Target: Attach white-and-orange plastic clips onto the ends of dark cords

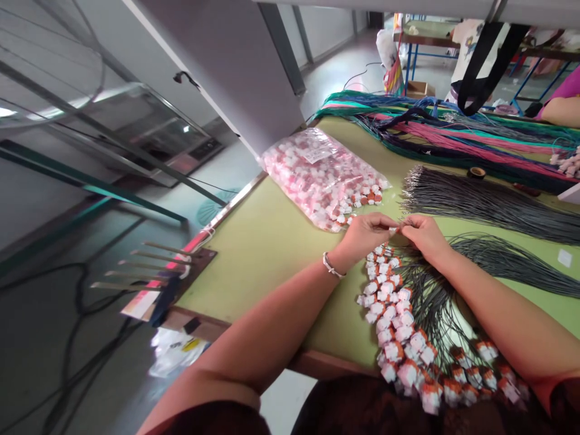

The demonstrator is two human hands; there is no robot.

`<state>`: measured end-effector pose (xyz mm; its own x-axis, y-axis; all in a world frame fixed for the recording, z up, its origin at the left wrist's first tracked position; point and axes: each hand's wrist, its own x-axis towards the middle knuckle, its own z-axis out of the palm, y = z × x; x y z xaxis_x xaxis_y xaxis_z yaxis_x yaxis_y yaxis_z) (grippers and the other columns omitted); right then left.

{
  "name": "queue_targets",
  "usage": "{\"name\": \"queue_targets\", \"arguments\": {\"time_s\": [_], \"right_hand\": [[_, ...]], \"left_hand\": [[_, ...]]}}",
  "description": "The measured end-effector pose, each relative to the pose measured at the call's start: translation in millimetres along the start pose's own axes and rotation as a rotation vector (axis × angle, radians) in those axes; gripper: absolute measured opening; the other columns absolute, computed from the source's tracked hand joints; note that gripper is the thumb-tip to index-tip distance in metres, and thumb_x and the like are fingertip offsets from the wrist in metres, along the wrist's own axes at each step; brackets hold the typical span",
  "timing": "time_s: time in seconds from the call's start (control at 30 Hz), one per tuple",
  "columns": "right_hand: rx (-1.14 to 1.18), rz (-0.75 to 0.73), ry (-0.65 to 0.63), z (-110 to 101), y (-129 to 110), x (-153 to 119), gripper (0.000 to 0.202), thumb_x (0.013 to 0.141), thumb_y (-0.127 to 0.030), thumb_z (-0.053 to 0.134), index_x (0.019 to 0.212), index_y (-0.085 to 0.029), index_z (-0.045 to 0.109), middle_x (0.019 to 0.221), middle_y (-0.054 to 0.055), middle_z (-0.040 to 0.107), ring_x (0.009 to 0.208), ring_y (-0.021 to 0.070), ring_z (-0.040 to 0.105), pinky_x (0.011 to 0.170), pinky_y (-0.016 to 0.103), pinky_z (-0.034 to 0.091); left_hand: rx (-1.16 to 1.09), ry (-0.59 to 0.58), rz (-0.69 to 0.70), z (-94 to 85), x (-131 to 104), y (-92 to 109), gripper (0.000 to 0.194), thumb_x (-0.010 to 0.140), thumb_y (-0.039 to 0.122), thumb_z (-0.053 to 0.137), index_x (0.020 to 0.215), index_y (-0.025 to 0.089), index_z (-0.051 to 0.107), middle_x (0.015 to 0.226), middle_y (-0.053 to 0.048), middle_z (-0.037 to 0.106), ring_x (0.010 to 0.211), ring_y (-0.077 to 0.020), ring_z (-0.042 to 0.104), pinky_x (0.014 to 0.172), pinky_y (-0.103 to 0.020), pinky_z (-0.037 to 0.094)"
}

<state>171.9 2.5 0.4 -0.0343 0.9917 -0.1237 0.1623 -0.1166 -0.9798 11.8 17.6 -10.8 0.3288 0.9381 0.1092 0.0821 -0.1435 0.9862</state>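
Note:
My left hand (366,237) pinches a small white connector (393,230) between thumb and fingertips. My right hand (425,239) meets it from the other side, its fingers closed on what looks like a thin dark wire, mostly hidden by the fingertips. Below both hands, a bundle of white and orange connectors (390,314) with dark wires curves down over the table's front edge toward my lap. A clear plastic bag (312,172) of loose connectors lies just beyond my left hand, with several spilling from its opening. Dark wires (493,257) run rightward from under my right forearm.
Dark wires with bare metal ends (489,202) lie behind my right hand, with a black tape roll (476,173) beside them. Green, pink and blue wires (430,130) cross the table's back. Metal prongs (154,266) jut from the left edge. Another person's arm (562,110) shows far right.

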Motion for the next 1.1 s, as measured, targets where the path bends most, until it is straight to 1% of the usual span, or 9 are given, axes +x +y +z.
{"name": "queue_targets", "arguments": {"time_s": [0.07,0.17,0.37,0.53,0.63,0.7,0.87,1.03,1.1], "right_hand": [[0.015,0.002,0.041,-0.3,0.2,-0.3,0.010,0.057,-0.029,0.052,0.058,-0.020,0.051,0.046,-0.007,0.038,0.046,0.0079,0.029,0.046,0.023,0.022],[-0.027,-0.017,0.081,-0.1,0.1,-0.6,0.009,0.054,-0.028,0.052,0.057,-0.019,0.053,0.048,-0.006,0.041,0.047,0.0078,0.031,0.046,0.023,0.024],[-0.092,-0.037,0.087,1.9,-2.6,-2.5,0.011,0.054,-0.029,0.051,0.054,-0.019,0.050,0.049,-0.005,0.041,0.049,0.0079,0.032,0.046,0.022,0.024],[-0.133,-0.058,0.094,2.2,-3.2,-3.5,0.011,0.055,-0.029,0.050,0.053,-0.020,0.046,0.048,-0.005,0.040,0.050,0.0084,0.032,0.047,0.024,0.023],[-0.154,-0.061,0.099,1.3,-2.3,-3.2,0.011,0.055,-0.030,0.050,0.053,-0.020,0.047,0.049,-0.005,0.041,0.050,0.0088,0.032,0.048,0.024,0.024],[-0.169,-0.069,0.087,0.6,-1.5,-2.5,0.010,0.055,-0.029,0.051,0.055,-0.019,0.050,0.049,-0.005,0.043,0.051,0.0093,0.034,0.049,0.024,0.026],[-0.185,-0.081,0.080,0.7,-0.6,-1.8,0.010,0.055,-0.029,0.051,0.056,-0.019,0.052,0.051,-0.004,0.046,0.052,0.0098,0.037,0.050,0.024,0.028],[-0.205,-0.092,0.087,2.5,-2.0,-2.7,0.009,0.055,-0.028,0.052,0.054,-0.020,0.050,0.048,-0.005,0.043,0.050,0.0096,0.035,0.048,0.024,0.025],[-0.213,-0.093,0.088,2.8,-2.6,-3.2,0.009,0.055,-0.028,0.052,0.054,-0.020,0.050,0.047,-0.005,0.044,0.049,0.0096,0.035,0.048,0.025,0.025]], "left_hand": [[-0.093,0.013,-0.090,0.4,0.7,-2.5,0.014,0.068,0.019,0.072,0.082,0.015,0.073,0.076,-0.005,0.071,0.066,-0.0116,0.062,0.066,-0.025,0.052],[-0.160,0.020,-0.128,0.7,0.4,-3.1,0.016,0.065,0.020,0.075,0.080,0.014,0.073,0.075,-0.004,0.072,0.065,-0.0111,0.062,0.065,-0.025,0.052],[-0.140,0.049,-0.095,0.3,-0.3,-5.2,0.016,0.065,0.021,0.076,0.078,0.014,0.072,0.075,-0.004,0.071,0.066,-0.0110,0.062,0.067,-0.025,0.052],[-0.067,0.051,-0.052,3.1,-1.0,-4.9,0.012,0.067,0.018,0.073,0.078,0.015,0.073,0.074,-0.003,0.071,0.065,-0.0108,0.061,0.065,-0.024,0.052],[0.011,0.059,-0.015,3.8,-2.1,-1.0,0.010,0.067,0.014,0.070,0.076,0.017,0.074,0.077,-0.003,0.071,0.069,-0.0113,0.062,0.066,-0.024,0.052],[0.045,0.061,0.000,3.0,-2.4,0.5,0.010,0.067,0.015,0.070,0.075,0.017,0.074,0.077,-0.003,0.071,0.069,-0.0115,0.062,0.065,-0.024,0.052],[0.001,0.053,-0.033,1.3,-1.5,-1.2,0.010,0.069,0.018,0.070,0.077,0.016,0.075,0.074,-0.003,0.071,0.065,-0.0103,0.061,0.063,-0.024,0.051],[0.077,0.056,-0.042,4.5,-1.0,-0.8,0.013,0.068,0.013,0.067,0.078,0.015,0.075,0.072,-0.003,0.071,0.060,-0.0099,0.058,0.058,-0.022,0.049],[0.068,0.055,-0.041,5.9,-1.3,-0.2,0.014,0.068,0.012,0.065,0.078,0.015,0.075,0.071,-0.003,0.071,0.060,-0.0100,0.058,0.057,-0.022,0.048]]}}
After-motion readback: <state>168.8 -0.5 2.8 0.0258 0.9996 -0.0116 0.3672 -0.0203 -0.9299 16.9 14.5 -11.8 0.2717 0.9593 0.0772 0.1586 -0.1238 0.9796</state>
